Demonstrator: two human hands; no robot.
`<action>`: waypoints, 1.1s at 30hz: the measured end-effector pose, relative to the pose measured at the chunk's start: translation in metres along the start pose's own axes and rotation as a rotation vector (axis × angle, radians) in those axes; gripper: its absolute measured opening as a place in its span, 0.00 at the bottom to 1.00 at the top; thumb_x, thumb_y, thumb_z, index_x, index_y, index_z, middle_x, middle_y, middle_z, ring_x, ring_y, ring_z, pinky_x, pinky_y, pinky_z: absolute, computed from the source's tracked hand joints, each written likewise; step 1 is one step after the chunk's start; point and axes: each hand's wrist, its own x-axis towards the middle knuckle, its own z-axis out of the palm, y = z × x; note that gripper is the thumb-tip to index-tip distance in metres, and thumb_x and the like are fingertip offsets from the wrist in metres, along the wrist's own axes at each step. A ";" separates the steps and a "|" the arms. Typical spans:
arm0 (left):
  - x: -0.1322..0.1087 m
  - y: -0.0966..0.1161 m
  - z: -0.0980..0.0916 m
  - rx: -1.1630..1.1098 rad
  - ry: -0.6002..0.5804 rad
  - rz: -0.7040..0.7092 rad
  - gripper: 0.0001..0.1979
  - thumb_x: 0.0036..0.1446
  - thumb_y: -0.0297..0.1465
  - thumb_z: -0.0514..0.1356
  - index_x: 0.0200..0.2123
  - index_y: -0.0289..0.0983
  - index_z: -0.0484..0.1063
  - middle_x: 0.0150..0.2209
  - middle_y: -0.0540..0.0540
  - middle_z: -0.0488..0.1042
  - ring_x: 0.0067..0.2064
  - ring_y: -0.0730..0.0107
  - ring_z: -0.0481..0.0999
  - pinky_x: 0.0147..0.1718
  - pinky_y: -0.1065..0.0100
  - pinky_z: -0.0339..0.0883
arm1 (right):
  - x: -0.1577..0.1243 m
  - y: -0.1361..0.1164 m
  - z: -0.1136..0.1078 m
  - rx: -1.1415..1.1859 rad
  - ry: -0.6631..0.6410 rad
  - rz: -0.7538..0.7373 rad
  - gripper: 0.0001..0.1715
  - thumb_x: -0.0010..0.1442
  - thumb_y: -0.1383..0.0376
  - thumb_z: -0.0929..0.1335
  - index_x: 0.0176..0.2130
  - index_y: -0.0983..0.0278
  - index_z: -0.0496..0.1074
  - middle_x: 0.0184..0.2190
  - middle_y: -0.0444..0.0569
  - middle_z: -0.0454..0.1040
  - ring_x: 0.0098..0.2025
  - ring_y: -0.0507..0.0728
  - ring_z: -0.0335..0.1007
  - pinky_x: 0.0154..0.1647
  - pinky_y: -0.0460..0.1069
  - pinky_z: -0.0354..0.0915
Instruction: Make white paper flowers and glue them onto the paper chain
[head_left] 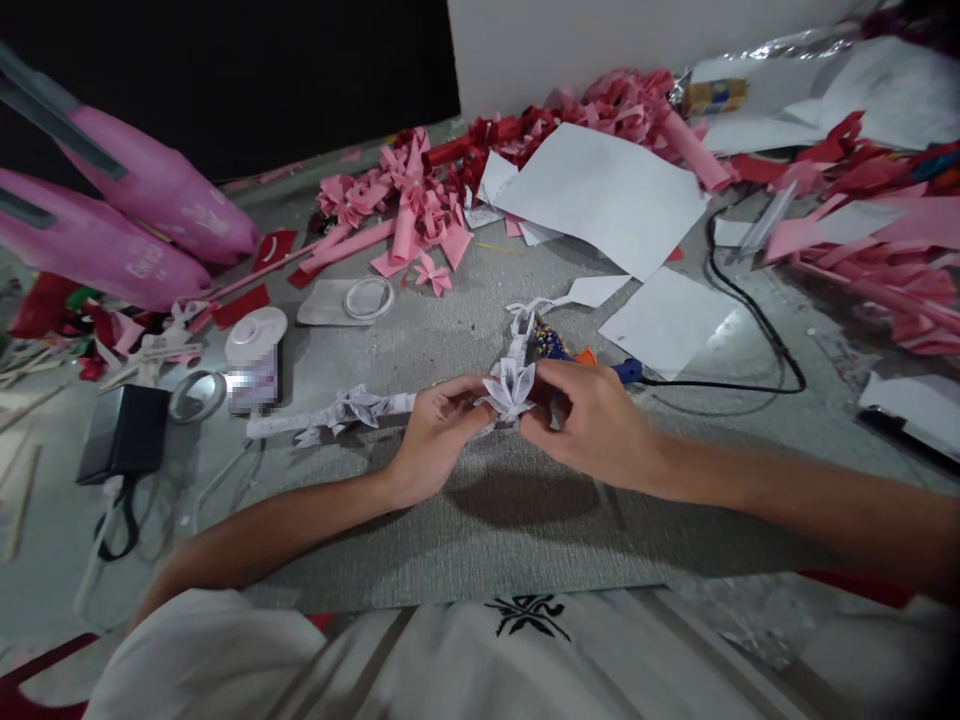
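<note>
A white folded paper flower point(511, 388) is held between my two hands near the middle of the view. My left hand point(439, 430) pinches its left side, fingers closed. On the right side, the curled fingers of my right hand point(592, 420) close on the petals. A white paper-wrapped stem point(281, 424) with another white flower point(358, 407) extends left from behind my left hand. Above the held flower, more white folded paper point(523, 322) rises. Behind my right hand is a tool with a blue tip point(628, 371), mostly hidden, with an orange part beside it.
Pink and red paper pieces point(412, 190) line the back. White sheets point(600, 190) lie behind my right hand, near a black cable point(750, 300). At the left are pink bottles point(161, 185), a black adapter point(124, 435) and tape rolls point(368, 298).
</note>
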 end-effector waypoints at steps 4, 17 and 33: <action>-0.001 0.002 0.002 -0.001 0.022 -0.034 0.13 0.52 0.38 0.77 0.39 0.38 0.85 0.39 0.45 0.84 0.42 0.68 0.81 0.44 0.69 0.71 | 0.001 0.001 0.001 0.043 -0.012 0.038 0.08 0.55 0.72 0.69 0.28 0.63 0.65 0.23 0.40 0.67 0.24 0.48 0.59 0.28 0.45 0.56; 0.000 0.009 0.006 0.161 -0.051 0.095 0.18 0.56 0.30 0.73 0.49 0.36 0.80 0.49 0.41 0.82 0.49 0.65 0.80 0.52 0.64 0.71 | 0.010 0.003 -0.002 0.394 -0.113 0.345 0.05 0.58 0.70 0.68 0.32 0.65 0.76 0.22 0.41 0.73 0.23 0.50 0.66 0.24 0.45 0.61; -0.017 -0.012 0.001 0.461 0.046 0.454 0.10 0.64 0.28 0.65 0.49 0.38 0.79 0.47 0.41 0.81 0.50 0.61 0.80 0.51 0.63 0.72 | -0.012 0.004 0.017 -0.016 0.120 -0.097 0.07 0.56 0.71 0.69 0.37 0.62 0.71 0.26 0.41 0.74 0.24 0.50 0.69 0.27 0.45 0.63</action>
